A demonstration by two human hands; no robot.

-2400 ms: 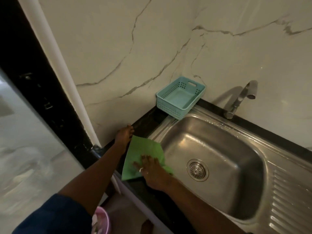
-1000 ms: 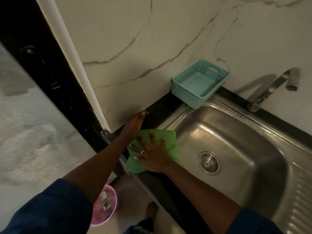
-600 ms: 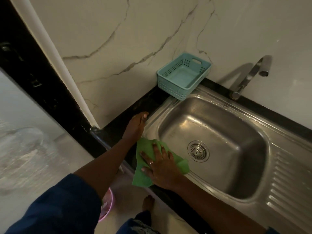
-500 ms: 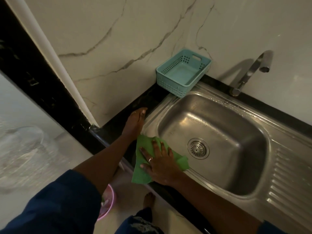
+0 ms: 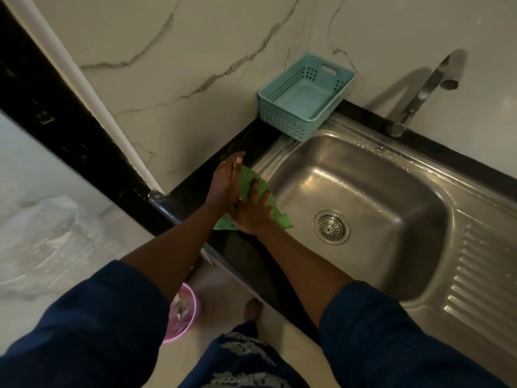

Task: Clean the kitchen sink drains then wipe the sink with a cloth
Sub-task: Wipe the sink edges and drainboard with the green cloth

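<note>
While my right hand lies flat on the green cloth, its fingers straight and spread, it presses that cloth down at the centre of the frame. This is where the black countertop meets the left rim of the stainless steel sink. I curl around nothing; the palm and fingers simply bear on the fabric. One corner of the cloth hangs over the rim toward the basin, and another peeks out at the lower left of my wrist.

My left hand stands on its edge just left of the cloth, fingers straight and together, pointing toward the upper right. It touches my right hand near the thumb and lies against the cloth's left border. It grips nothing that I can see.

Right of my hands, the drain strainer sits in the basin floor, well apart from the cloth. Water drops shine along the sink's far rim. A ribbed drainboard runs off the right edge of the frame.

At the upper right the faucet rises against the marble wall. A teal plastic basket sits at the sink's back left corner, above my hands.

Low in the frame, a pink bin and my bare foot are on the floor between my dark blue sleeves.
</note>
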